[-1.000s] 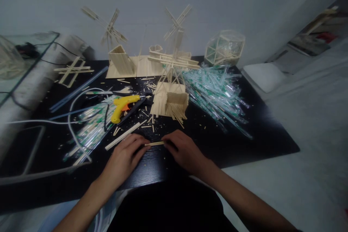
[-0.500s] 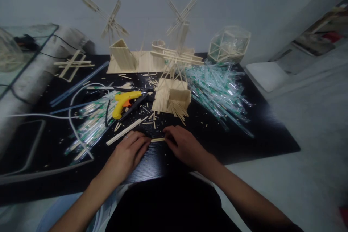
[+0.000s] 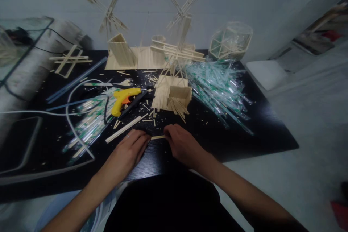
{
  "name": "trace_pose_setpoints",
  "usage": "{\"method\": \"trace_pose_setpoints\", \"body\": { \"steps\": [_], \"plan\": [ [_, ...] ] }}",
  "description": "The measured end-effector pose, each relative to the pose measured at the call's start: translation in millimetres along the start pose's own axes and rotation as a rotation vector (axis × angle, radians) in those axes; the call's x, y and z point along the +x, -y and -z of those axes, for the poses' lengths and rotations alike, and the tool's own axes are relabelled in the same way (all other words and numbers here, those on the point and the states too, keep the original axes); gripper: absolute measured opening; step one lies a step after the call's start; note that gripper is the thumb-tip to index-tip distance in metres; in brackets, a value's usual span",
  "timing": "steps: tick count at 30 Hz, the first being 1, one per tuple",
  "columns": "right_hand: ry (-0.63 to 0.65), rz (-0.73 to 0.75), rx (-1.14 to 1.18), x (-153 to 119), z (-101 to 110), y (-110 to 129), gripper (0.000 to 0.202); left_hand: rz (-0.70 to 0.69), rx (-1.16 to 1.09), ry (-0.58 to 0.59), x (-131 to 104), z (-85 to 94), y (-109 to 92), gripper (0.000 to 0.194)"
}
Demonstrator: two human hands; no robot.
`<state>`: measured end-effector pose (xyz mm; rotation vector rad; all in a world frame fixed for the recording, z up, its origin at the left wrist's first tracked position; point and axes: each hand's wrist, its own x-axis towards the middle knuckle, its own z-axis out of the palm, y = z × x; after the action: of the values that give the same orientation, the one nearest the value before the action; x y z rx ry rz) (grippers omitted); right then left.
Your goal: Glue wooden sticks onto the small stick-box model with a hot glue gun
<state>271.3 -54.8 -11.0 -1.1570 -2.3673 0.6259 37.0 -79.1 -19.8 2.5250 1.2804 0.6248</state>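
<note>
Low over the black table (image 3: 233,145), my left hand (image 3: 133,147) and my right hand (image 3: 181,143) pinch opposite ends of short, pale wooden sticks (image 3: 158,137). The sticks lie side by side near the table's front edge; their ends are hidden by my fingers. Just beyond my left hand, longer wooden sticks (image 3: 125,129) lie at a slant. A yellow glue gun (image 3: 122,98) rests farther back. Past my right hand stands a wooden model (image 3: 180,96), with a box holding loose sticks and crossed blades above it.
Wrapped sticks (image 3: 89,127) are piled on the left, with a white cable (image 3: 71,119) looping over them. Clear plastic wrappers (image 3: 217,83) heap at the right. Stick-built windmills (image 3: 121,52) and a faceted frame (image 3: 231,40) stand at the back. Wood scraps litter the middle.
The view has shifted slightly. My right fingers have drawn in closer together at their end of the short sticks; the left hand keeps its hold.
</note>
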Motion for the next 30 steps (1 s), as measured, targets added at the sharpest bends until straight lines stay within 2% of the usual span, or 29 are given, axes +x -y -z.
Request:
{"method": "trace_pose_setpoints", "body": {
  "steps": [7,11,17,24,30],
  "plan": [
    [-0.025,0.022,-0.006,0,-1,1,0.015,0.041,-0.001,-0.022,-4,-5.4,0,0.019],
    [-0.035,0.022,-0.004,0,-1,1,0.018,0.068,-0.018,-0.040,-3,1.6,1,0.016],
    [-0.005,-0.005,0.010,1,0,2,0.018,0.177,-0.026,-0.041,2,10.4,-4,0.019],
    [-0.006,0.000,-0.033,0,-1,1,0.019,0.086,-0.075,-0.055,13,-3.4,-12,0.014],
    [0.008,0.033,-0.077,2,1,0,0.018,0.056,-0.093,-0.083,20,-4.9,-17,0.012]
  ]
}}
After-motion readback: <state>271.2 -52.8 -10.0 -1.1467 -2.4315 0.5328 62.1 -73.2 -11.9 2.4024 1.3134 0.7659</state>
